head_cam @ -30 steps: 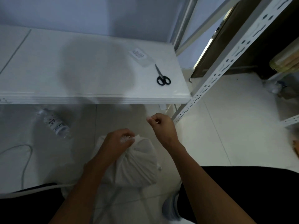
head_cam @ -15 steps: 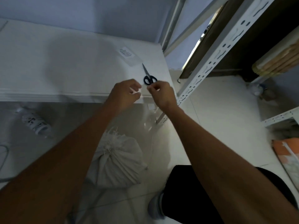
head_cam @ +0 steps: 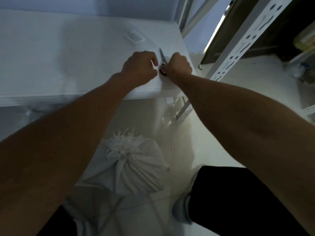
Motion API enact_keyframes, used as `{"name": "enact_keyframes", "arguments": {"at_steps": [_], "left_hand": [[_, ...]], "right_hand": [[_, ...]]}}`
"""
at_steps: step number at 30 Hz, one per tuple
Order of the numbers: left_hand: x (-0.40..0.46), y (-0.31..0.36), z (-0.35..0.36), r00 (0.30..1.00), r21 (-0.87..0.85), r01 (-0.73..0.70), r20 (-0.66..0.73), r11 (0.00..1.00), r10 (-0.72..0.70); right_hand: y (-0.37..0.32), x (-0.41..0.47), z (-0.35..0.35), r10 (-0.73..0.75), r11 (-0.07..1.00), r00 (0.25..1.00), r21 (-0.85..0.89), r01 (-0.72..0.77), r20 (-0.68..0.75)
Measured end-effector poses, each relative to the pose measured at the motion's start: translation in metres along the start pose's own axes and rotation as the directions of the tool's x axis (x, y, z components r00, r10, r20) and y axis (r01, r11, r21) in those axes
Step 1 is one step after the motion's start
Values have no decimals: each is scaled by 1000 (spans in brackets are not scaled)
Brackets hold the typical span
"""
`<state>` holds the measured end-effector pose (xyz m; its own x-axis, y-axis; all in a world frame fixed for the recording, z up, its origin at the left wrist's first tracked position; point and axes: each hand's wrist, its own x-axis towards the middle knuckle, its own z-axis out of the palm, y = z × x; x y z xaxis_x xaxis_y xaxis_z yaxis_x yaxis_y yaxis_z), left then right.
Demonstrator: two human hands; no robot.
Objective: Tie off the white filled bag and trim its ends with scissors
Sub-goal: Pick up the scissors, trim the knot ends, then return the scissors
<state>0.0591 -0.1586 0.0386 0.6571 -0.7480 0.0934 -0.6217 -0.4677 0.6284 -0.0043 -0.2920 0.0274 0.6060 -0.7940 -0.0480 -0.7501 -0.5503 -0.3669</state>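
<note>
The white filled cloth bag [head_cam: 129,166], neck gathered, sits on the floor below a white desk [head_cam: 51,62], where the right hand [head_cam: 177,66] closes its grip on black-handled scissors [head_cam: 162,63] for trimming, the left hand [head_cam: 139,67] curled beside, its grip unclear.

A white table [head_cam: 51,65] fills the top left of the view. Near its right end, at about one o'clock from the middle, lie the scissors [head_cam: 162,60]; the right hand [head_cam: 178,66] covers their black handles. A small white label [head_cam: 134,36] lies flat at eleven o'clock from the scissors. Below the table is the pale floor [head_cam: 187,145]. The white bag [head_cam: 131,166], its top gathered, sits on it at six o'clock.
</note>
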Motion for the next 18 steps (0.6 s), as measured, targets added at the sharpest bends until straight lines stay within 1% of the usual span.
{"name": "enact_keyframes", "arguments": {"at_steps": [3,5,6,7,8,9,10,11,13,15,17,18], "left_hand": [[-18,-14,-12,998,-10,-33,59,999,33],[-45,-16,-20,991,-16,-78,108,997,79],[-61,-15,-21,976,-10,-135,174,991,135],[-78,-15,-19,942,12,-207,274,978,196],[-96,-17,-14,889,54,-268,399,962,225],[-112,-21,-8,832,116,-302,516,946,202],[-126,-27,0,790,183,-312,594,932,148],[-140,-33,7,769,232,-305,632,924,95],[-163,-46,15,752,278,-253,659,927,8],[-183,-57,18,754,278,-204,656,939,-31],[-200,-64,15,797,244,-150,603,958,-29],[-206,-69,15,825,224,-111,563,968,-36]], "right_hand": [[5,-8,-7,48,998,997,27,-50,62],[10,-29,-7,55,998,997,40,-57,46],[14,-43,-5,58,996,998,67,-60,28],[18,-58,-3,69,992,998,110,-70,13],[22,-76,0,87,982,996,169,-87,9],[27,-94,3,107,963,994,248,-108,15],[30,-112,7,115,935,993,335,-115,21],[33,-130,13,109,907,994,405,-113,33],[36,-167,22,80,867,992,484,-116,96],[42,-203,30,42,805,977,572,-158,211],[52,-232,34,-15,735,934,637,-231,356],[57,-243,34,-49,699,899,657,-280,435]]}}
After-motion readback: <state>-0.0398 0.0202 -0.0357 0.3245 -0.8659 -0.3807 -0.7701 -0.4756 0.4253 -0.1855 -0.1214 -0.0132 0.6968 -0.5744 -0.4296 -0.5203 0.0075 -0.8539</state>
